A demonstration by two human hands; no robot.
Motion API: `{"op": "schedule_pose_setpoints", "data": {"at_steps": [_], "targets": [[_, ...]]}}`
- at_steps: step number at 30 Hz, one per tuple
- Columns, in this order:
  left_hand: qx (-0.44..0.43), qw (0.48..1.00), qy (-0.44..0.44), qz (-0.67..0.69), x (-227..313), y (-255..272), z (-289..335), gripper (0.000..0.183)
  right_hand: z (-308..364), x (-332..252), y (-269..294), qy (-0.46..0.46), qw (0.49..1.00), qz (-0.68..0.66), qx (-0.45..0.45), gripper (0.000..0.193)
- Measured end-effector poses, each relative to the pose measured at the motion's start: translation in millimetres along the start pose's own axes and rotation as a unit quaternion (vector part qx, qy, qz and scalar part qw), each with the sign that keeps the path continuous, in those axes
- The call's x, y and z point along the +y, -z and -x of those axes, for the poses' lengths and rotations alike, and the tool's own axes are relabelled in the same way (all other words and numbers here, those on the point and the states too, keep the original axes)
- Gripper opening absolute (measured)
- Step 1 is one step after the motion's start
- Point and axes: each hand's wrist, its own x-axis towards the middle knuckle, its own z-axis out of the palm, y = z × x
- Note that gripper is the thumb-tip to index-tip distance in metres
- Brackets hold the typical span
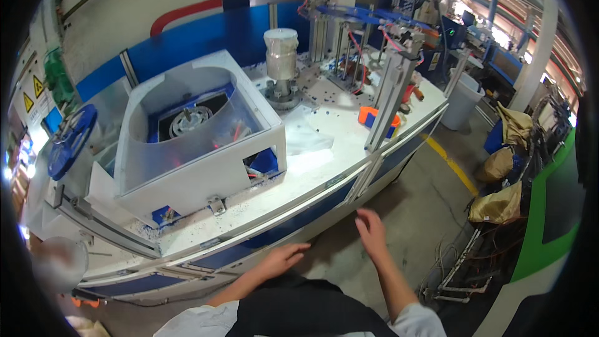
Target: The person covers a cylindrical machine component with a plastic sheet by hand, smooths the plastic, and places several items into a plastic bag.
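My left hand (pixel 282 260) hovers in front of the machine bench (pixel 299 196), fingers stretched toward the right, with nothing visible in it. To its right, my right hand (pixel 372 229) is raised over the floor just off the bench's front edge, its fingers loosely extended and apart, holding nothing I can see. Neither hand touches the bench. On the bench's left half sits a white box-like housing (pixel 199 184) with a clear curved guard around a round metal fixture (pixel 190 121). A metal cylinder (pixel 282 56) stands behind it, and a clear plastic sheet (pixel 306 134) lies nearby.
An orange and blue bin (pixel 379 122) stands by an upright aluminium post (pixel 391 97) at the bench's right. Blue scraps litter the white top. Beyond are a grey barrel (pixel 460 103), tan sacks (pixel 497 203) and a white pipe frame (pixel 462 274) on the floor.
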Motion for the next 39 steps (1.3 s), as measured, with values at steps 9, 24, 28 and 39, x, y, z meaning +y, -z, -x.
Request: {"op": "schedule_pose_setpoints", "data": {"at_steps": [9, 24, 28, 39], "targets": [[0.063, 0.982, -0.099, 0.146, 57.3, 59.9, -130.1, 0.036, -192.7, 39.8, -69.0, 0.212, 0.959, 0.056, -0.177, 0.033], [0.309, 0.951, 0.027, 0.016, 83.9, 70.8, -197.9, 0.036, -316.1, 98.3, -101.8, 0.034, 0.984, -0.107, -0.136, 0.016], [0.357, 0.905, 0.054, -0.227, 79.1, 78.4, -237.8, 0.041, -328.2, 83.0, -82.7, 0.167, 0.983, -0.052, 0.058, 0.023], [0.389, 0.881, 0.091, -0.252, 63.9, 79.0, -260.2, 0.017, -285.4, 100.8, -55.9, 0.225, 0.939, 0.18, -0.19, 0.049]]}}
